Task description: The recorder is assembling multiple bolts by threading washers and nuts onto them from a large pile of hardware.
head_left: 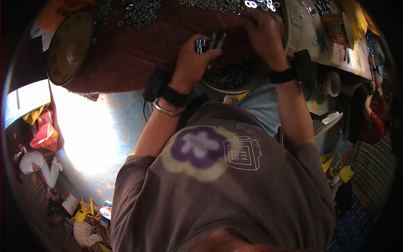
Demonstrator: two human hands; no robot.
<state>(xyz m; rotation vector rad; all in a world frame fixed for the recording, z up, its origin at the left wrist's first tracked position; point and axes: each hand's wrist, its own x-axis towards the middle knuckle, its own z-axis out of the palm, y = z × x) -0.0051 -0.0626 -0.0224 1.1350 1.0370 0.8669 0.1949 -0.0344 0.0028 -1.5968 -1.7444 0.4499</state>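
My left hand (192,61) is closed around several metal bolts (212,42) with sleeve-like bodies, their ends pointing away from me. My right hand (265,38) reaches over the far part of the dark red cloth (168,50), with its fingers stretched toward the washers. The fingertips are dark, and I see nothing held in them. Spring-type ring washers (210,5) lie at the far edge, with shiny flat washers (268,6) next to the right hand. A pile of nuts (140,14) sits farther left. Below my hands, a bowl (224,89) holds dark metal bolts, partly hidden by the cloth.
A round tray (70,50) leans at the left edge of the cloth. On the right are a pale surface (304,38) with small metal parts, a paper tub (338,31) and a yellow bag (357,21). Other people (37,166) sit at left and at far right.
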